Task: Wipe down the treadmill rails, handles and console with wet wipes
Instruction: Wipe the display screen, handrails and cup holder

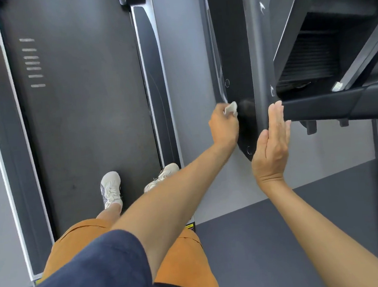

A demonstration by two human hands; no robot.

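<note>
Wet wipe (pixel 231 108), a small crumpled white wad, sits in the fingertips of the left hand (pixel 224 126), pressed against the lower part of a black side panel (pixel 232 48) of the machine on the right. The left arm reaches out long and nearly straight from a navy sleeve (pixel 92 273), crossing over the body. The back of the hand faces the camera, with the fingers curled round the wipe so that only its top corner shows above the knuckles.

The right hand (pixel 271 150) is just beside it, flat and open, fingers straight, held together and pointing up. The fingertips lie against the black upright post (pixel 259 57) where a horizontal rail (pixel 322 106) joins it. This hand holds nothing. The post stands between the two hands and hides part of the panel beyond the wipe, which is blurred there.

Above the rail is a dark recess with a ribbed black surface (pixel 309 64); what it belongs to cannot be told. To the left runs the treadmill belt (pixel 77 107), dark grey with a short ladder of white stripes (pixel 32 63), edged by a black deck strip (pixel 152 78) with a silver border. Two white shoes (pixel 111 189) stand at the near end of the belt, the right one up against the strip, below orange shorts (pixel 77 240). Pale grey floor (pixel 185 63) separates the belt from the black panel.
</note>
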